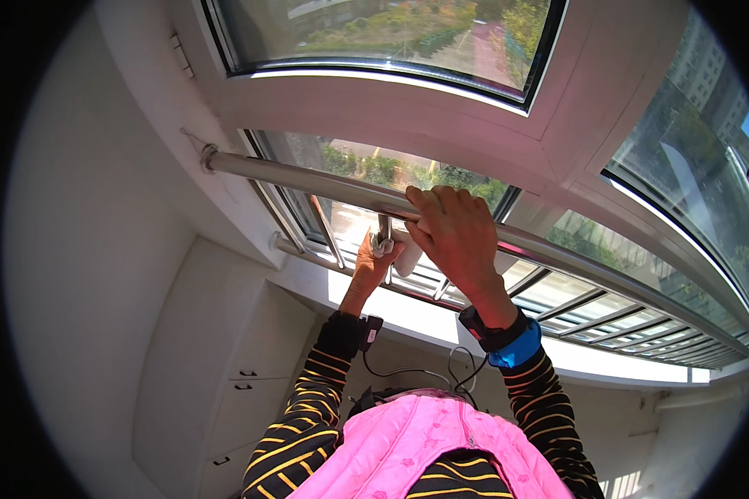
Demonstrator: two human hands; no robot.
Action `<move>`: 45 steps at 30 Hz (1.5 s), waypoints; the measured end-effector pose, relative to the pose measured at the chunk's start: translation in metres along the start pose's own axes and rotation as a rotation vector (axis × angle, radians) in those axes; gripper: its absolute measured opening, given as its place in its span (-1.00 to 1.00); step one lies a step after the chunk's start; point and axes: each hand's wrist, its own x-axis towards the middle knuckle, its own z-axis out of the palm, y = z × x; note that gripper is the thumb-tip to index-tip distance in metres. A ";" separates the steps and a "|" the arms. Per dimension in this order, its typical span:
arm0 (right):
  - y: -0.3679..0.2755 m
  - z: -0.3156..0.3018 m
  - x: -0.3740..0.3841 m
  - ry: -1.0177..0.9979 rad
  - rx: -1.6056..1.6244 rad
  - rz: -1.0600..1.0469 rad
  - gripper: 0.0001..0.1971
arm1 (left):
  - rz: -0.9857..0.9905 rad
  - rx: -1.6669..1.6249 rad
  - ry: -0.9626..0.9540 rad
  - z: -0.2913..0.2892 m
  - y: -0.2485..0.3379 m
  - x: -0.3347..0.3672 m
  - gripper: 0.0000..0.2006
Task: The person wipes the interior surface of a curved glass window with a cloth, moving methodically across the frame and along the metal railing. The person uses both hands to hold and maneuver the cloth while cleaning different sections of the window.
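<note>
A shiny metal handrail [324, 180] crosses in front of the window, with thin upright bars [328, 233] below it. My left hand [369, 268] is closed round one upright just under the rail, with a pale cloth [409, 259] bunched in its fingers. Part of that cloth hangs loose to the right of the bar. My right hand [458, 235] rests over the top of the handrail, its fingers curled on the metal. The thumb side of this hand lies close above the cloth.
A white window sill [570, 356] runs beneath the railing. Above it are white-framed window panes [391, 37]. White cabinets [254, 366] with dark handles stand at lower left. Dark cables [416, 372] hang between my forearms, near the straps on my wrists.
</note>
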 end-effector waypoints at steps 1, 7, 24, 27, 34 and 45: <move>0.000 0.001 0.000 0.004 -0.009 -0.001 -0.46 | -0.013 -0.077 -0.010 0.000 -0.014 -0.002 -0.63; 0.000 0.004 -0.001 0.014 -0.059 -0.021 -0.46 | -0.162 0.324 -0.127 -0.020 -0.082 -0.003 -0.52; -0.001 0.005 0.001 0.048 -0.128 -0.060 -0.50 | -0.036 -0.187 0.628 -0.113 -0.035 -0.058 -0.71; -0.003 0.005 0.002 0.046 -0.138 -0.058 -0.48 | 0.100 -0.508 0.817 -0.144 0.004 -0.049 -0.56; -0.001 0.003 0.000 0.034 -0.092 -0.042 -0.49 | 0.261 -0.485 0.663 -0.124 0.067 0.009 -0.54; 0.000 0.008 -0.003 0.060 -0.104 -0.033 -0.50 | 0.216 -0.112 0.406 -0.086 0.077 0.027 -0.62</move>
